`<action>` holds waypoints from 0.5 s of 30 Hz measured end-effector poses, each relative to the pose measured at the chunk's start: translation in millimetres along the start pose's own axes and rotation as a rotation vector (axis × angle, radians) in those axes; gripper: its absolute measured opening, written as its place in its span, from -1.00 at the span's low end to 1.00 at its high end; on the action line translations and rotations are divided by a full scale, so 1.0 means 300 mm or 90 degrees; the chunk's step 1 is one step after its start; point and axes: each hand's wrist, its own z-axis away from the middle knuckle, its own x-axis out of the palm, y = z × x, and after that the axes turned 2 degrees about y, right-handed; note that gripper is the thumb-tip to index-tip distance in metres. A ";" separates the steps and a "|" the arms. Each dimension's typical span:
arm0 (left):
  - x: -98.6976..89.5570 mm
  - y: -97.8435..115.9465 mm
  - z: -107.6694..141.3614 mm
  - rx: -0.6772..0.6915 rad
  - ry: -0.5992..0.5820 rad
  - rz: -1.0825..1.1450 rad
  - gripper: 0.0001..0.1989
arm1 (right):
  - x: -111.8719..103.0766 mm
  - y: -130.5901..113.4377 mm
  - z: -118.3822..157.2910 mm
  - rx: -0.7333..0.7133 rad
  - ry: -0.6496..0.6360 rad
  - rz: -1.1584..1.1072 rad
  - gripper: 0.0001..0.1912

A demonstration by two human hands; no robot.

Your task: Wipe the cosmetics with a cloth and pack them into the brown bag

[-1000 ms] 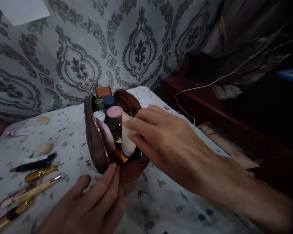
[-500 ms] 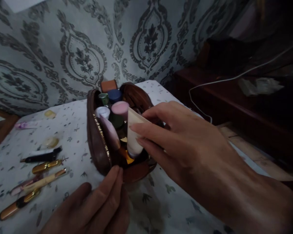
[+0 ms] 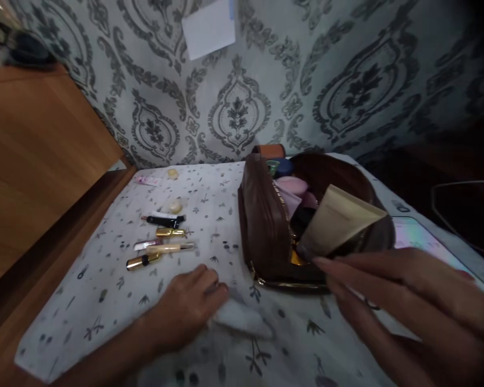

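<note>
A brown zippered toiletry bag (image 3: 266,226) stands open on the patterned cloth, filled with cosmetics. A beige squeeze tube (image 3: 334,223) leans inside it, cap end down. My right hand (image 3: 419,301) is at the bag's front right, fingers stretched out and apart, their tips close to the tube's lower end. Whether they touch the bag's rim I cannot tell. To the left of the bag, low over the cloth, my left hand (image 3: 189,303) is closed round a whitish object (image 3: 242,318), smeared by motion. Pink, green and blue lids show in the bag.
Several makeup tubes and sticks, among them a gold tube (image 3: 170,233) and a black tube (image 3: 163,221), lie on the cloth at left. Behind the bag is an orange-brown box (image 3: 270,150). A lit phone (image 3: 421,244) lies at right. A wooden panel (image 3: 44,161) borders the left.
My view has swung left. The right hand has let go of the beige tube, which now leans in the bag. My left hand has left the bag's front edge and now holds a whitish object.
</note>
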 end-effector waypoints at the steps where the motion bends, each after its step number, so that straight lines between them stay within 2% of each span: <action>1: 0.006 -0.033 0.033 -0.063 -0.011 -0.006 -0.81 | 0.018 -0.022 0.003 -0.033 -0.014 -0.025 -0.73; 4: 0.012 -0.159 0.119 -0.273 -0.033 0.015 -0.66 | 0.086 -0.091 0.004 -0.070 -0.068 -0.079 -0.78; 5: 0.008 -0.209 0.143 -0.338 -0.015 0.049 -0.60 | 0.112 -0.114 0.002 -0.074 -0.088 -0.090 -0.78; 7: -0.009 -0.312 0.181 -0.415 0.055 0.117 -0.58 | 0.162 -0.156 0.001 -0.067 -0.133 -0.115 -0.76; 10: -0.049 -0.444 0.224 -0.573 0.119 0.177 -0.62 | 0.229 -0.199 0.000 -0.029 -0.199 -0.177 -0.76; 12: -0.072 -0.499 0.248 -0.631 0.146 0.222 -0.58 | 0.270 -0.213 -0.002 0.017 -0.243 -0.224 -0.78; 15: -0.083 -0.529 0.281 -0.636 0.229 0.266 -0.61 | 0.336 -0.223 -0.018 0.098 -0.302 -0.269 -0.78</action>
